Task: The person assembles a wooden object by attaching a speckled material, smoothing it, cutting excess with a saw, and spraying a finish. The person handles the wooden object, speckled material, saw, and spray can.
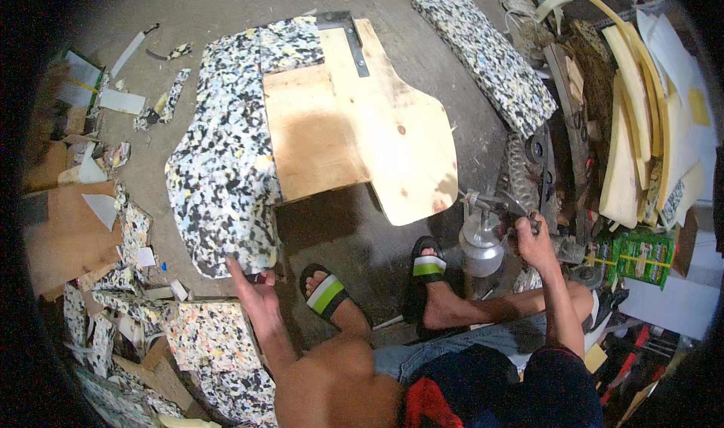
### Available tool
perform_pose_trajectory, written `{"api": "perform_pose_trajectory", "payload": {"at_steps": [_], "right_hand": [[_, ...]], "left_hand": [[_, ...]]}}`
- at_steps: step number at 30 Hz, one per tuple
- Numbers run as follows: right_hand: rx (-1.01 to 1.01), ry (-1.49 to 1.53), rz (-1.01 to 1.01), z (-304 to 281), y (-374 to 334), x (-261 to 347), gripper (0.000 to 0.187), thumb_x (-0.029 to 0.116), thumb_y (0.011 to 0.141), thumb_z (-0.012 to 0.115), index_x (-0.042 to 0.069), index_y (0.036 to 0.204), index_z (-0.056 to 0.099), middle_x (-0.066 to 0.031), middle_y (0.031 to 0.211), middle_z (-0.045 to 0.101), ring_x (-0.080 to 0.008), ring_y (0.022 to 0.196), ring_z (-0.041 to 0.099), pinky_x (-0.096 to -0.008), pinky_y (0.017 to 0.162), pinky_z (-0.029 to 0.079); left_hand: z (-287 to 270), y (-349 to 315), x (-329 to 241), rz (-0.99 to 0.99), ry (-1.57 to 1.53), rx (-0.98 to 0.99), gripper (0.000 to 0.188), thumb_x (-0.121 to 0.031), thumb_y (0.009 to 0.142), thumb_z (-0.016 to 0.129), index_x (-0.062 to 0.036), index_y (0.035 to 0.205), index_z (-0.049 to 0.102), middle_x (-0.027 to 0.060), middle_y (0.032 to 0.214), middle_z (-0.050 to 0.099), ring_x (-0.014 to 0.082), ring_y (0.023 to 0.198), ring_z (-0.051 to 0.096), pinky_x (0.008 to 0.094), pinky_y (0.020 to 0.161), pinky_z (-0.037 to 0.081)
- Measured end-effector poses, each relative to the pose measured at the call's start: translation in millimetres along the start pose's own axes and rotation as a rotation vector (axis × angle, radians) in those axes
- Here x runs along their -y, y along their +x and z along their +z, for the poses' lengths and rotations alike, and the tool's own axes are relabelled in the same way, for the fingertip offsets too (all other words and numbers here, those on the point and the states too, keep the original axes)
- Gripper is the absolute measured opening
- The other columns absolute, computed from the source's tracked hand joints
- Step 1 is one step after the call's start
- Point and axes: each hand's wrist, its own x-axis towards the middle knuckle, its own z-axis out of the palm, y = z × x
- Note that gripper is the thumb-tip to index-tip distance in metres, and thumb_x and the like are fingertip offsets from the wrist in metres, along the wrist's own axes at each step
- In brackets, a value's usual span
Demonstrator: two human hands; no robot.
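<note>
My right hand (532, 239) is closed round the handle of a spray gun (481, 247) with a round metal cup, its nozzle toward the wooden panel (407, 126). The panel is pale, with rounded lobes and a rectangular cut-out at the near side. Speckled black-and-white foam (226, 149) covers its left part and the top middle; the rest shows bare wood. At the foam's near left end rests my left hand (258, 288), the index finger stretched onto its edge and the other fingers bent apart from it. A dark metal bracket (354, 39) is fixed at the panel's far edge.
A loose speckled foam slab (486, 58) lies at the far right. Beyond it stand curved yellowish foam strips (630, 141) and a coiled hose (522, 175). Foam offcuts (211, 337) and cardboard (72, 239) crowd the left. A knife (132, 51) lies far left. My sandalled feet are close by.
</note>
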Motion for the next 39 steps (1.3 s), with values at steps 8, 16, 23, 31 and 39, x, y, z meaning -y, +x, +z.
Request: {"api": "perform_pose_trajectory", "payload": {"at_steps": [8, 16, 23, 31, 39], "right_hand": [[-0.054, 0.040, -0.155, 11.1, 46.9, 41.9, 0.046, 0.043, 0.101, 0.063, -0.003, 0.106, 0.064, -0.0071, 0.088, 0.064, -0.0126, 0.079, 0.057, -0.0310, 0.072, 0.049], [0.020, 0.080, -0.029, 32.1, 73.0, 93.8, 0.048, 0.040, 0.099, 0.065, -0.006, 0.111, 0.067, -0.0099, 0.087, 0.070, -0.0168, 0.083, 0.064, -0.0318, 0.078, 0.051], [-0.080, 0.062, -0.062, 102.3, 84.4, 154.4, 0.052, 0.046, 0.101, 0.059, -0.004, 0.094, 0.069, -0.0070, 0.071, 0.065, -0.0160, 0.064, 0.057, -0.0337, 0.062, 0.046], [0.048, 0.121, -0.032, 135.1, 130.4, 205.7, 0.063, 0.053, 0.098, 0.056, -0.009, 0.099, 0.069, -0.0325, 0.086, 0.068, -0.0442, 0.085, 0.068, -0.0477, 0.081, 0.051], [-0.082, 0.206, -0.051, 155.7, 161.4, 224.0, 0.066, 0.058, 0.095, 0.057, -0.006, 0.082, 0.069, -0.0247, 0.074, 0.067, -0.0353, 0.076, 0.068, -0.0461, 0.073, 0.050]], "left_hand": [[-4.1, 13.2, 8.1, 0.031, 0.027, -0.045, 0.045, -0.050, 0.096, 0.067, -0.0111, 0.120, 0.063, 0.0021, 0.101, 0.068, 0.0130, 0.076, 0.061, 0.0256, 0.052, 0.041], [-35.8, 90.5, -8.2, 0.044, 0.124, -0.035, 0.056, -0.051, 0.092, 0.072, -0.0096, 0.127, 0.059, 0.0039, 0.109, 0.069, 0.0165, 0.087, 0.065, 0.0303, 0.055, 0.043], [-76.3, 119.1, 38.3, -0.111, 0.136, 0.010, 0.062, -0.051, 0.090, 0.073, -0.0111, 0.134, 0.057, 0.0067, 0.119, 0.066, 0.0229, 0.097, 0.065, 0.0416, 0.078, 0.055], [-66.4, 102.9, 42.4, -0.099, 0.067, 0.103, 0.052, -0.045, 0.094, 0.072, -0.0063, 0.126, 0.060, 0.0083, 0.110, 0.068, 0.0182, 0.086, 0.067, 0.0321, 0.061, 0.050], [-56.4, 91.4, 42.4, -0.077, 0.056, 0.030, 0.047, -0.042, 0.094, 0.072, -0.0058, 0.122, 0.061, 0.0063, 0.098, 0.067, 0.0143, 0.070, 0.059, 0.0289, 0.055, 0.046]]}}
